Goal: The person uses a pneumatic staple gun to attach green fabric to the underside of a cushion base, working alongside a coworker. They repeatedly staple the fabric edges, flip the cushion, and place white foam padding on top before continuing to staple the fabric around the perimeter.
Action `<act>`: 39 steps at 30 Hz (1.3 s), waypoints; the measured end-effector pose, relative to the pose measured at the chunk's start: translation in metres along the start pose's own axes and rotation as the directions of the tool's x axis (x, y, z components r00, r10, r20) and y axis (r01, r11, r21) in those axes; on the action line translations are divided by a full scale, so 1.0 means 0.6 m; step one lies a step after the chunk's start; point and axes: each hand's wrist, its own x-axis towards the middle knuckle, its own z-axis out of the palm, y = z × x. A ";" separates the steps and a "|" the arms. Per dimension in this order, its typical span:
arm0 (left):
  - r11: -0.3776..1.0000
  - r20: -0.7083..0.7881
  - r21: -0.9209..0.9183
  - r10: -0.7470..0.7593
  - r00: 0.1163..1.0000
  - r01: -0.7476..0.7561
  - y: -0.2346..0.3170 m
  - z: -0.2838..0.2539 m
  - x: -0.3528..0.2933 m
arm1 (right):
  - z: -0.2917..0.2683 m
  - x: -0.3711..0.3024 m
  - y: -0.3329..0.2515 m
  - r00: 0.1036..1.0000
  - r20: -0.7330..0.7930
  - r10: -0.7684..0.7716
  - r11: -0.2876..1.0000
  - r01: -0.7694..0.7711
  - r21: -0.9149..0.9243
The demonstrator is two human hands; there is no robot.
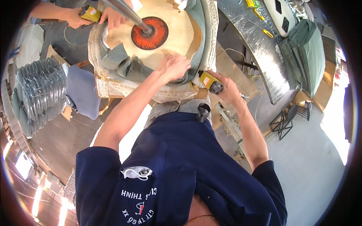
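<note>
My left hand (171, 68) is closed at the near edge of a round wooden board (181, 35), with its fingers on the grey-green fabric (122, 62) folded over the rim. The fingertips are partly hidden. Wrapped around a yellow and black staple gun (207, 80), my right hand (229, 90) keeps it at the board's near right edge, nose toward the fabric. A red disc (162, 34) on a metal rod (126, 13) presses on the board's middle. Pale padded layers (209, 41) surround the board.
Across the board at far left, a co-worker's hands (113, 18) are beside another yellow staple gun (90, 13). Plastic-wrapped pads (41, 90) and a blue-grey cushion (82, 92) stand left. At right, a film-covered table (260, 60) bears yellow-handled tools (267, 34) and green fabric (311, 56).
</note>
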 end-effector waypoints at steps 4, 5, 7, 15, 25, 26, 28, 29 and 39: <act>0.998 -0.322 -0.062 -0.019 0.947 -0.001 0.007 0.073 -0.046 | -0.037 0.006 -0.047 0.998 0.066 -0.011 0.999 0.013 -0.044; 0.997 -0.357 -0.066 -0.066 0.932 0.046 0.017 0.082 -0.056 | -0.044 0.009 -0.058 0.996 0.082 -0.028 0.998 0.032 -0.057; 0.987 -0.379 -0.104 -0.156 0.912 0.126 0.030 0.091 -0.064 | -0.056 0.020 -0.070 0.989 0.137 -0.054 0.992 0.069 -0.109; 0.921 -0.435 -0.239 -0.384 0.815 0.307 0.056 0.116 -0.067 | -0.042 0.092 -0.065 0.961 0.241 -0.133 0.921 0.210 -0.329; 0.893 -0.395 -0.262 -0.446 0.803 0.366 0.053 0.107 -0.052 | -0.072 0.151 -0.057 0.922 0.280 -0.267 0.909 0.338 -0.246; 0.886 -0.367 -0.263 -0.458 0.810 0.382 0.058 0.108 -0.056 | -0.073 0.143 -0.060 0.928 0.259 -0.267 0.907 0.333 -0.259; 0.872 -0.351 -0.277 -0.483 0.802 0.404 0.058 0.112 -0.049 | -0.080 0.142 -0.068 0.931 0.234 -0.282 0.894 0.343 -0.289; 0.869 -0.359 -0.287 -0.487 0.796 0.403 0.056 0.113 -0.044 | -0.082 0.150 -0.071 0.938 0.255 -0.235 0.910 0.305 -0.282; 0.845 -0.378 -0.351 -0.522 0.765 0.403 0.063 0.110 -0.038 | -0.081 0.184 -0.078 0.954 0.292 -0.071 0.956 0.149 -0.254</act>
